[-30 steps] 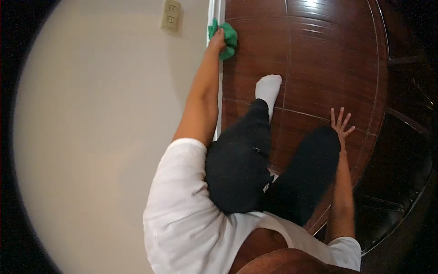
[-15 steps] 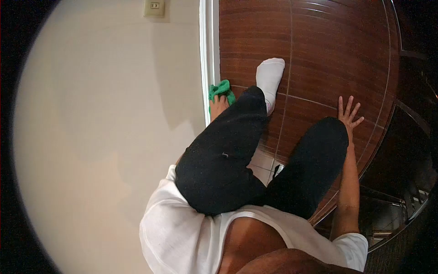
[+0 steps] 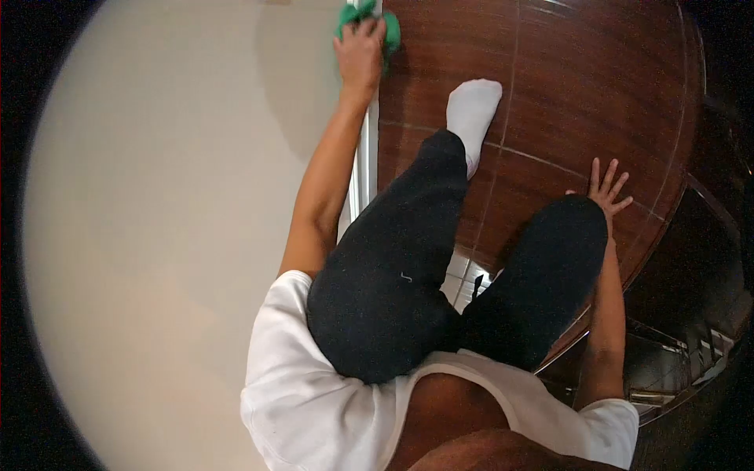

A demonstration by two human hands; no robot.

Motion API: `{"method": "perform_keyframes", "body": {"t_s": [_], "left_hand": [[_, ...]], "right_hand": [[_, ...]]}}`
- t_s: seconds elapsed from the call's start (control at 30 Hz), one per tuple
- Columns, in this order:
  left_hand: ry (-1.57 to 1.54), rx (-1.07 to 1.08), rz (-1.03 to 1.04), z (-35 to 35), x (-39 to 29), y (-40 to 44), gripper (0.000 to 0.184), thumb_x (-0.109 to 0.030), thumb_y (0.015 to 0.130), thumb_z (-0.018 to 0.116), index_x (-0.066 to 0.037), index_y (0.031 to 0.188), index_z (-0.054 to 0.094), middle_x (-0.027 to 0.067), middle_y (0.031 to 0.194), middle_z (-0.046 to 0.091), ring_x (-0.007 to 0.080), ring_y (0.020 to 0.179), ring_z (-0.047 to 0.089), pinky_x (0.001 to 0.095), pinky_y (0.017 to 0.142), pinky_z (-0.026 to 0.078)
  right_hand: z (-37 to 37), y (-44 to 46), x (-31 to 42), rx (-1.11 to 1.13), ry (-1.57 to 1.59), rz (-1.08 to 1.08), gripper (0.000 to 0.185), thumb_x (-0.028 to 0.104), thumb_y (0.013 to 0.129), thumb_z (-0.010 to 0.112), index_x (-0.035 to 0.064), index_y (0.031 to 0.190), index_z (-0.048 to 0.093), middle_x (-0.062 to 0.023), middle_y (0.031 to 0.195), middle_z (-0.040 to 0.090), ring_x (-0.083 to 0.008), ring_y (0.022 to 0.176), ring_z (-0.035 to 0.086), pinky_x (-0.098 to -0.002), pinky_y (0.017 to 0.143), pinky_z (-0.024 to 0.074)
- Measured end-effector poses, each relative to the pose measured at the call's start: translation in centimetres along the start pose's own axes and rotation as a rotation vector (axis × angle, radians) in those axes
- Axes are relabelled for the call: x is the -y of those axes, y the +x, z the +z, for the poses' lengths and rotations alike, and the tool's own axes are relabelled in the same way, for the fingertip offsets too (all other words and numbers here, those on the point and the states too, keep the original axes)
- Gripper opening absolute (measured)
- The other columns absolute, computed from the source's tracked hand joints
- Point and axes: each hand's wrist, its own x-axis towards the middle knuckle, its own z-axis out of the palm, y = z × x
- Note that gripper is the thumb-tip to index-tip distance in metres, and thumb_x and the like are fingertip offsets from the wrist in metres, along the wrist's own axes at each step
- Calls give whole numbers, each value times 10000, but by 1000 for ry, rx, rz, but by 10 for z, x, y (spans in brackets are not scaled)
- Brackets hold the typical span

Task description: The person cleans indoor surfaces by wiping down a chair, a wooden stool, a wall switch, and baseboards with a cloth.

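Note:
A green cloth (image 3: 392,33) is bunched under the fingers of my left hand (image 3: 361,55), on the white baseboard (image 3: 367,157) where wall and floor meet, near the top of the view. My right hand (image 3: 609,190) lies flat on the dark brown tiled floor (image 3: 581,94), its fingers spread and nothing in it. It rests just beyond my knee in black trousers (image 3: 565,243). Between the two hands, my foot in a white sock (image 3: 473,106) stands on the tiles.
A plain cream wall (image 3: 173,196) fills the left side. Along the right runs the curved edge of the brown floor, with dark glossy panels (image 3: 667,259) beyond it. Paler tiles (image 3: 458,275) show between my legs.
My left hand and the green cloth first came back along the baseboard towards my body, then moved forward again to the top of the view. My right hand has stayed on the floor.

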Motion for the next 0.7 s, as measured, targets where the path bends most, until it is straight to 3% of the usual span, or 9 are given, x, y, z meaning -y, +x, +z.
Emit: {"method": "perform_keyframes", "body": {"t_s": [0.07, 0.17, 0.27, 0.33, 0.5, 0.6, 0.7], "left_hand": [[107, -54, -3, -19, 4, 13, 392, -107, 785, 541, -148, 1175, 566, 26, 1190, 558, 314, 1001, 524, 468, 770, 438], [136, -72, 11, 21, 25, 24, 382, -177, 885, 419, 27, 1192, 519, 181, 1194, 543, 319, 1084, 505, 432, 920, 385], [56, 194, -208, 25, 0, -22, 406, -61, 805, 496, -26, 1209, 513, 107, 1208, 538, 338, 1023, 505, 438, 821, 432], [34, 116, -186, 9, -18, -81, 460, -45, 818, 477, 64, 1263, 433, 174, 1274, 475, 376, 1017, 496, 436, 856, 432], [-59, 341, -357, -35, -65, -231, 562, -76, 851, 471, 49, 1374, 310, 194, 1379, 365, 390, 1126, 428, 469, 924, 384], [-74, 364, -389, -49, -68, -224, 578, -50, 848, 461, 47, 1389, 281, 198, 1375, 360, 385, 1129, 424, 465, 912, 390], [-67, 205, -281, -19, -43, -185, 557, -38, 846, 453, 51, 1375, 305, 190, 1361, 382, 385, 1107, 432, 452, 906, 394]], "right_hand": [[2, 1, -2, -97, 12, -65, 968, 684, 767, 523, 282, 1478, 2, -62, 1510, -227, -389, 1351, -247, -780, 920, -36], [8, 4, -5, -105, -39, -72, 968, 705, 760, 501, 285, 1477, 4, -55, 1510, -228, -383, 1351, -249, -784, 920, -20], [11, 4, -7, -93, -41, -58, 981, 717, 746, 501, 291, 1476, 2, -47, 1513, -220, -375, 1353, -250, -782, 924, -18], [13, 2, -7, -116, -43, -72, 983, 718, 742, 501, 294, 1475, 3, -47, 1514, -217, -372, 1354, -249, -778, 929, -26], [4, 2, -4, -65, -19, -47, 933, 639, 782, 544, 294, 1476, 24, -63, 1519, -195, -397, 1356, -225, -778, 934, -9], [-7, 0, -1, -4, 8, -33, 928, 605, 795, 560, 293, 1477, 14, -55, 1516, -209, -366, 1355, -252, -759, 942, -48], [-13, 2, -3, 78, -2, -7, 943, 555, 784, 607, 300, 1477, 21, -46, 1517, -208, -361, 1358, -249, -752, 950, -42]]}}
